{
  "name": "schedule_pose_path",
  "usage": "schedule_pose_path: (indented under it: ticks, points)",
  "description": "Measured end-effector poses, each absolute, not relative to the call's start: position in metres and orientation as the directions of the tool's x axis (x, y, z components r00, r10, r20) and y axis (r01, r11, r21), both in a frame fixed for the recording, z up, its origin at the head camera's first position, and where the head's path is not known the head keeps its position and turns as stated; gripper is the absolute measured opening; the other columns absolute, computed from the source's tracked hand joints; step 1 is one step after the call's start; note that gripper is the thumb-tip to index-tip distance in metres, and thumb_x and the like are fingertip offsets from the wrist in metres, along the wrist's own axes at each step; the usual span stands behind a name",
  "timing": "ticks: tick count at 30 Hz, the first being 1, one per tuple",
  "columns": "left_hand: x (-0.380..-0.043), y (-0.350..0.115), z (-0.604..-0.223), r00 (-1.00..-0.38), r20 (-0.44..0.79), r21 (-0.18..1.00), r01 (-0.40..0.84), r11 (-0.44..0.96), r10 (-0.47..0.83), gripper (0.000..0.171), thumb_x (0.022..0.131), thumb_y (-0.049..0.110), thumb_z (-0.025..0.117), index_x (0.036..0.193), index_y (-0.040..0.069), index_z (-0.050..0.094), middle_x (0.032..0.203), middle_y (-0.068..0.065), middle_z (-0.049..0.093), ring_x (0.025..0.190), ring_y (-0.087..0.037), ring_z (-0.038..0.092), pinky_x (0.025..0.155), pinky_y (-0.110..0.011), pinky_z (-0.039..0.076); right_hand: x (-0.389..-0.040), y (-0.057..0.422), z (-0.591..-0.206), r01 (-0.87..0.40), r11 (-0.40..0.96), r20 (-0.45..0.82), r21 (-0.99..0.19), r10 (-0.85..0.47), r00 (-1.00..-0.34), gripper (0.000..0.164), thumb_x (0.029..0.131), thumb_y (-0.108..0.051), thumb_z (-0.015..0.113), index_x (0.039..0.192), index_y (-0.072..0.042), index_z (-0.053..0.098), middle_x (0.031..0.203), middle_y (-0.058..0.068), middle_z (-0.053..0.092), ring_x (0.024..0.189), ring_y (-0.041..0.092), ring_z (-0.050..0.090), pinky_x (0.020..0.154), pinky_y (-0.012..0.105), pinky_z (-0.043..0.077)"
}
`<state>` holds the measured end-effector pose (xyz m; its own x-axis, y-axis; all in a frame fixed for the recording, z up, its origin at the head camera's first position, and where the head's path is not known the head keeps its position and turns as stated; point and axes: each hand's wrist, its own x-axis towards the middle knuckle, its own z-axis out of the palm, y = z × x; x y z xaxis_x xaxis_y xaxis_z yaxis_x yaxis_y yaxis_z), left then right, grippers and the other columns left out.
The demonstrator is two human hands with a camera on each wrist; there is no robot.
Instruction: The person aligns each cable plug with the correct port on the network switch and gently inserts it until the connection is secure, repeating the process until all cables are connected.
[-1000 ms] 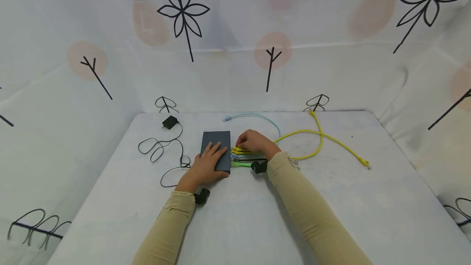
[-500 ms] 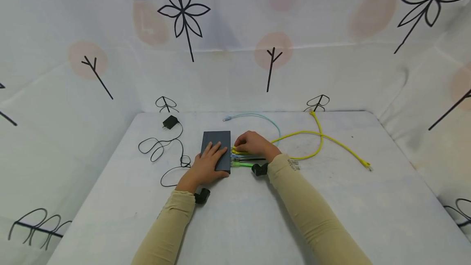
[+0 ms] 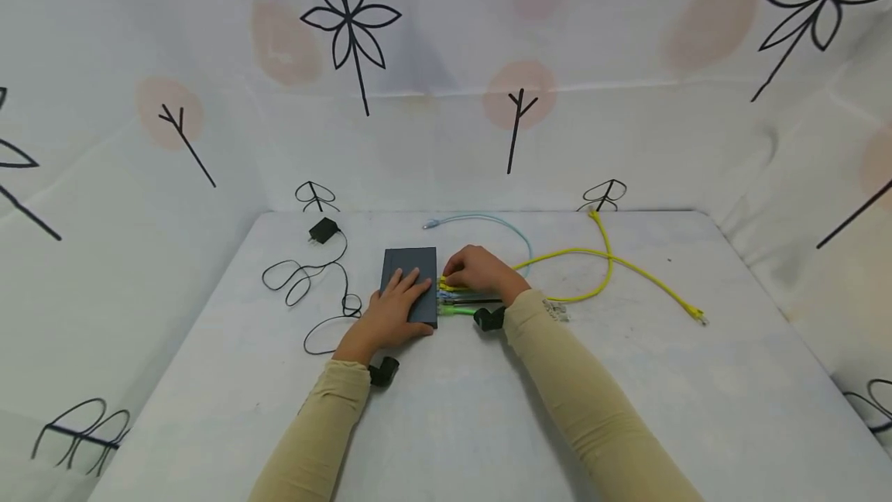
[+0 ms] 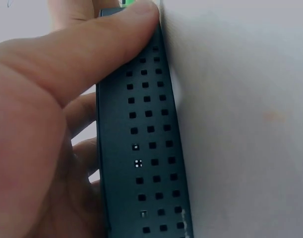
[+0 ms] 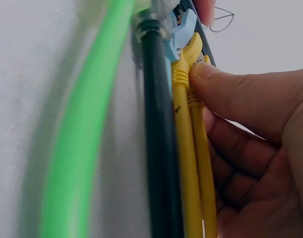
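A dark grey network switch (image 3: 409,257) lies flat on the table, its ports facing right. My left hand (image 3: 393,314) holds it, fingers spread over the top and thumb on the vented side (image 4: 151,144). At the port side, my right hand (image 3: 481,269) pinches the plug end of the outer yellow network cable (image 5: 201,134). Beside it runs another yellow network cable (image 5: 186,139), its plug at the ports. A light blue plug (image 5: 183,33), a black cable (image 5: 161,124) and a green cable (image 5: 84,124) also lead to that side. The pinched plug's tip is partly hidden.
Behind the switch curves a light blue cable (image 3: 498,217) with a loose plug. Yellow cable lengths cross to the right, ending in a loose plug (image 3: 693,312). On the left lie a black power adapter (image 3: 324,230) and its looped cord (image 3: 307,268). A patterned cloth surrounds the table.
Over the last second my right hand shifts slightly at the yellow plugs, keeping its pinch. My left hand and the switch stay where they were.
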<state>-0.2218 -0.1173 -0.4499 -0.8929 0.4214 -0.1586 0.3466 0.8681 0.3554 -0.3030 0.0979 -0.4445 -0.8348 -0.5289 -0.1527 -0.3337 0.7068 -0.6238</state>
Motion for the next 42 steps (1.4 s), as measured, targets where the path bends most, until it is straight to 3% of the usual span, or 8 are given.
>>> schedule_pose_path:
  ticks: [12,33,42]
  points:
    - [-0.223,-0.121,-0.446,-0.880,-0.158,0.378,0.364,0.851,0.447,0.082,0.085,0.050,0.070,0.153,0.028,0.031,0.164,0.002,0.016,0.152,-0.032,0.004,0.110,-0.069,0.021,-0.312,0.094,-0.441,-0.355,0.710,-0.195,-0.608,-0.567,-0.800,0.020,0.095,-0.020,0.062,0.108,-0.013,0.074,0.110,0.003,0.071,0.102,0.020,0.063,0.090,0.038,0.051]
    - [-0.223,-0.121,-0.455,-0.885,-0.144,0.390,0.361,0.847,0.443,0.083,0.084,0.052,0.071,0.153,0.031,0.030,0.164,0.004,0.016,0.152,-0.030,0.003,0.111,-0.068,0.019,-0.301,0.097,-0.446,-0.332,0.711,-0.164,-0.620,-0.532,-0.831,0.017,0.094,-0.024,0.063,0.104,-0.017,0.075,0.106,-0.001,0.072,0.100,0.017,0.062,0.091,0.038,0.050]
    - [-0.222,-0.120,-0.454,-0.891,-0.140,0.381,0.355,0.854,0.433,0.083,0.084,0.050,0.071,0.153,0.031,0.031,0.163,0.003,0.017,0.152,-0.031,0.004,0.111,-0.068,0.019,-0.291,0.100,-0.446,-0.338,0.715,-0.138,-0.612,-0.517,-0.845,0.023,0.096,-0.025,0.061,0.113,-0.016,0.072,0.112,0.001,0.071,0.104,0.019,0.063,0.092,0.039,0.050]
